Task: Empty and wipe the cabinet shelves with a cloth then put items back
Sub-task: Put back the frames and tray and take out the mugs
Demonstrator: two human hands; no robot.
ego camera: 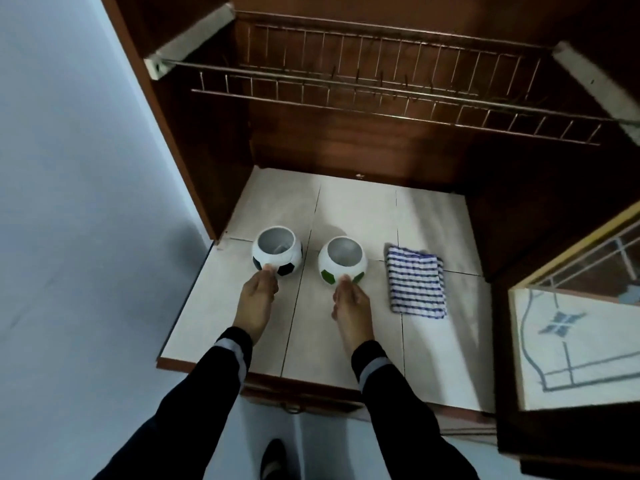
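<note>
The cabinet's wire rack (381, 98) stands bare, so emptying looks done. Two ball-shaped cups sit on the tiled tabletop (433, 358), the black-patched cup (277, 251) nearer its left edge and the green-patched cup (342, 261) mid-width. The left grip (258, 296) touches the first and the right grip (349, 303) the second, fingertips on the near walls; grasping or merely touching, I cannot tell. The folded striped cloth (415, 282) lies toward the right edge, untouched; whether wiping is finished I cannot judge, and putting back remains

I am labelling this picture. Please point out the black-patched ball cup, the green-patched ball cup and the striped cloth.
black-patched ball cup (276, 259): head view, white outer wall.
green-patched ball cup (341, 270): head view, white outer wall.
striped cloth (415, 284): head view, middle of folded top.
</note>
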